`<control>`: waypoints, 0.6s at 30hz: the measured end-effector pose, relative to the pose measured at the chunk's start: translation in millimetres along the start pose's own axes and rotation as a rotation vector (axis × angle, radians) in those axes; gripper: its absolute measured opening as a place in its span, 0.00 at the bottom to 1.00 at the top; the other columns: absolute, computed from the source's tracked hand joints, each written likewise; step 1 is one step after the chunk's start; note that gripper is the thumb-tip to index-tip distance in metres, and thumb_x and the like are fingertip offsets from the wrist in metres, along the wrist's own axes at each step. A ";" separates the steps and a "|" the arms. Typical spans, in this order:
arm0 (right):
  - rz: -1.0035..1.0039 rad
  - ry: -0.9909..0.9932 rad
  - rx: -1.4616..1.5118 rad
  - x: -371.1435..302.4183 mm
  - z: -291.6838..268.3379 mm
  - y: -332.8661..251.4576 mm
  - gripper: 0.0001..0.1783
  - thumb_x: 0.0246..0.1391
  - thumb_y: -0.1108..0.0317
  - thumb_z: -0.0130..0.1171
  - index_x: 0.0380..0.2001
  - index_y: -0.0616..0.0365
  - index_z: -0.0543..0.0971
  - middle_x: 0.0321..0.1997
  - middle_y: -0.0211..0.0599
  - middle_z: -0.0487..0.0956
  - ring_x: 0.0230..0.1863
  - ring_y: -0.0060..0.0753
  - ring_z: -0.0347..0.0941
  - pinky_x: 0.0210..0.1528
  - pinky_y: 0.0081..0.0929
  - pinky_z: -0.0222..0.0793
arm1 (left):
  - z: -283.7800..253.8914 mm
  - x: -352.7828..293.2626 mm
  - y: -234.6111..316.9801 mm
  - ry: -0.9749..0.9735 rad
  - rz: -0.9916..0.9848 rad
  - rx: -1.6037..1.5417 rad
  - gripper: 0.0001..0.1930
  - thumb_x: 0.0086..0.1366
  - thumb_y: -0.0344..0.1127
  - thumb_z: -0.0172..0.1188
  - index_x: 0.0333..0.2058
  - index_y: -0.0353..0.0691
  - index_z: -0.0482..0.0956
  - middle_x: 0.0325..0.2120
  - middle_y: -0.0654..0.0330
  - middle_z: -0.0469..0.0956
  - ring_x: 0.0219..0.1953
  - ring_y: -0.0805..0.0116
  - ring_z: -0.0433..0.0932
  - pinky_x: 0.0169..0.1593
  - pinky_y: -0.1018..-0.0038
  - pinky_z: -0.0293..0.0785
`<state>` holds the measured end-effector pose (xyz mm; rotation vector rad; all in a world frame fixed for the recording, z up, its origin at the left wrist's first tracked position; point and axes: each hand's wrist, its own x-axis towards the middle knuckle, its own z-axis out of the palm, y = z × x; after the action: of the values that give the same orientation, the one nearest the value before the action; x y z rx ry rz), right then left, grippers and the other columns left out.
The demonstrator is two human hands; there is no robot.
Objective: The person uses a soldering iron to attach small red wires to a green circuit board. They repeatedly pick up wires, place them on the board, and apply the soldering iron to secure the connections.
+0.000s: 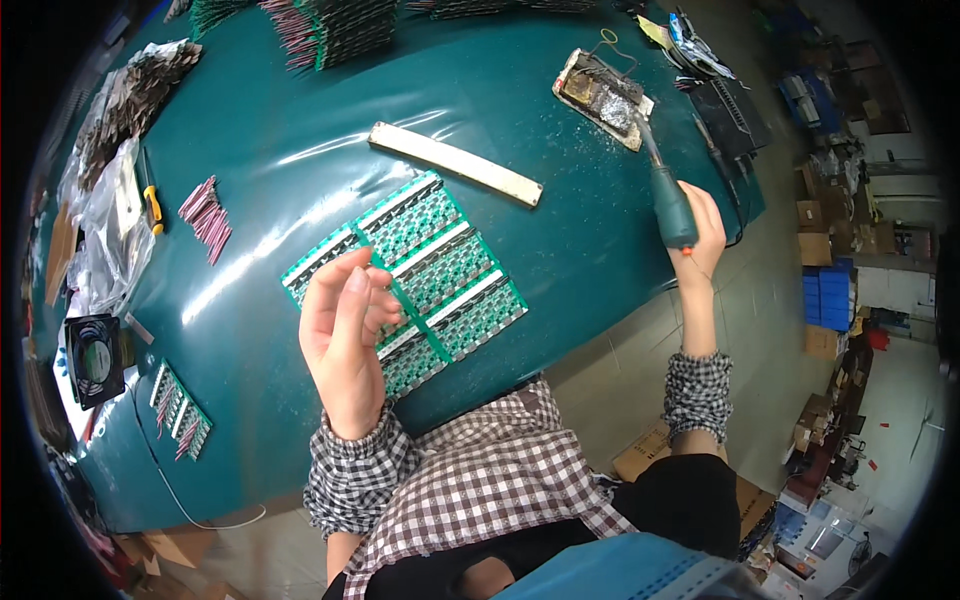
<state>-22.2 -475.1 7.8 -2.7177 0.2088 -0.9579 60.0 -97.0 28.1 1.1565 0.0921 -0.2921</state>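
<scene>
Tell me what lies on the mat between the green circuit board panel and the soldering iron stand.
In the head view, a long white bar lies slantwise on the teal mat between the green circuit board panel and the soldering iron stand; otherwise bare mat.
</scene>
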 end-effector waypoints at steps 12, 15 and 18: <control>-0.030 -0.167 -0.081 12.9 -8.2 8.5 0.26 0.36 0.75 0.60 0.46 0.58 0.78 0.45 0.40 0.79 0.45 0.46 0.75 0.48 0.33 0.71 | 2.9 7.6 -8.2 0.030 -0.049 0.112 0.12 0.67 0.36 0.57 0.46 0.36 0.76 0.34 0.61 0.79 0.32 0.78 0.74 0.38 0.81 0.70; -0.007 -0.189 0.041 3.7 -11.5 -2.8 0.22 0.39 0.76 0.64 0.44 0.61 0.80 0.42 0.40 0.81 0.42 0.41 0.78 0.46 0.30 0.72 | 2.9 5.8 -8.7 0.038 -0.033 0.160 0.11 0.67 0.36 0.57 0.45 0.37 0.76 0.34 0.61 0.79 0.32 0.78 0.73 0.38 0.80 0.70; 0.597 -0.070 0.521 7.0 -13.7 -16.4 0.16 0.48 0.73 0.66 0.42 0.62 0.81 0.39 0.39 0.82 0.37 0.33 0.79 0.43 0.28 0.74 | 1.1 6.8 -10.8 0.041 -0.045 0.147 0.11 0.67 0.36 0.58 0.44 0.37 0.77 0.34 0.62 0.78 0.32 0.78 0.73 0.38 0.80 0.70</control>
<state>-24.6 -463.5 26.9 -2.0240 0.6173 -0.6255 63.4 -103.3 17.5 1.3080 0.1342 -0.3190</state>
